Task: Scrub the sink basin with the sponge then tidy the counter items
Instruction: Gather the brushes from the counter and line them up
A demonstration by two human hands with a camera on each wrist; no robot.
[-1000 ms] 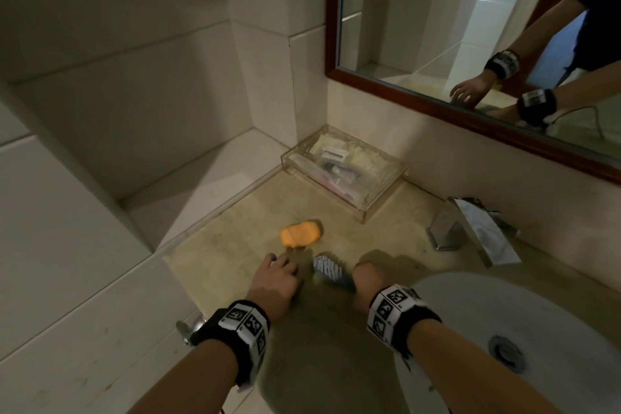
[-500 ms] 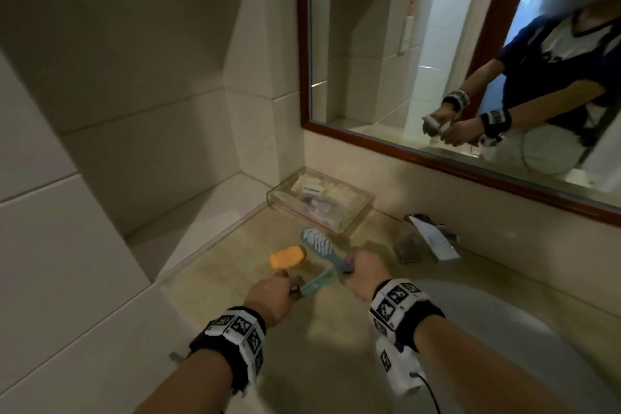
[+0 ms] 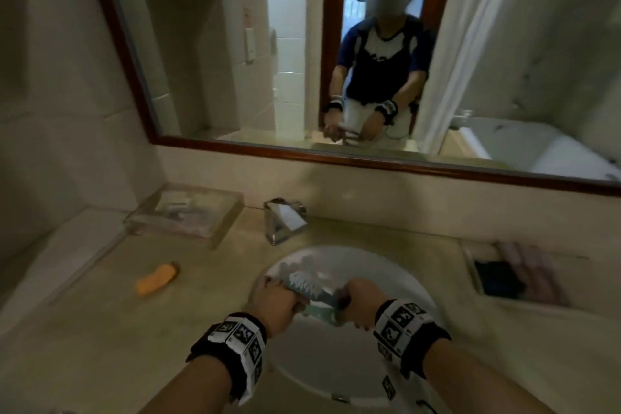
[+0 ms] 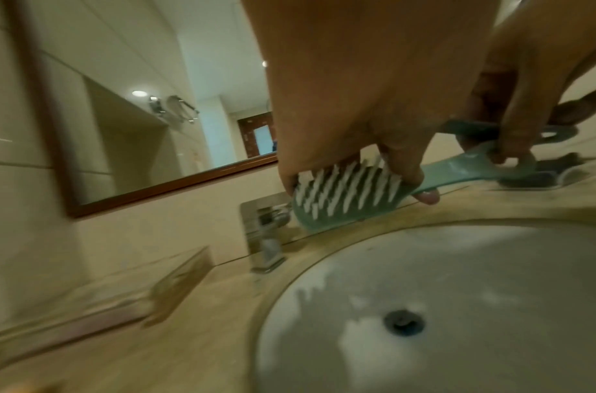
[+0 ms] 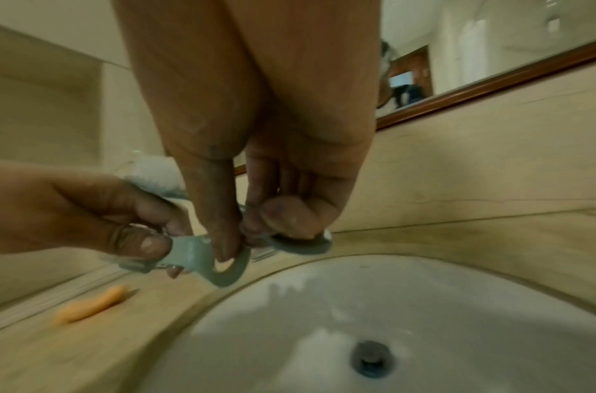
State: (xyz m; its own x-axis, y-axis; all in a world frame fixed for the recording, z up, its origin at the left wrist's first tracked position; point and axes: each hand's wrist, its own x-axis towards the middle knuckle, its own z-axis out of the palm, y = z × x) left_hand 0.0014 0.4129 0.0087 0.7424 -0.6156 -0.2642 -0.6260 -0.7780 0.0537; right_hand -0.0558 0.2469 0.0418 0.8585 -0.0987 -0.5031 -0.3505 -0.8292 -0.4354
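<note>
A teal brush [image 3: 314, 292] with white bristles is held level over the white sink basin [image 3: 336, 363]. My left hand [image 3: 279, 299] grips its bristle head [image 4: 343, 196], fingers curled round it. My right hand [image 3: 359, 302] pinches the looped handle end [image 5: 222, 266] between thumb and fingers. A second grey-teal loop [image 5: 303, 244] shows under my right fingers. The orange sponge [image 3: 156, 279] lies on the counter left of the basin, apart from both hands. The drain [image 5: 370, 359] sits below the hands.
A chrome faucet [image 3: 285, 220] stands behind the basin. A clear plastic box [image 3: 188, 212] of toiletries sits at the back left by the wall. A tray [image 3: 470, 265] with dark and pink items lies at the right. A framed mirror [image 3: 336, 158] runs above the counter.
Both hands lifted the brush off the counter beside the sponge and carried it right, over the sink basin. The sponge stayed where it lay.
</note>
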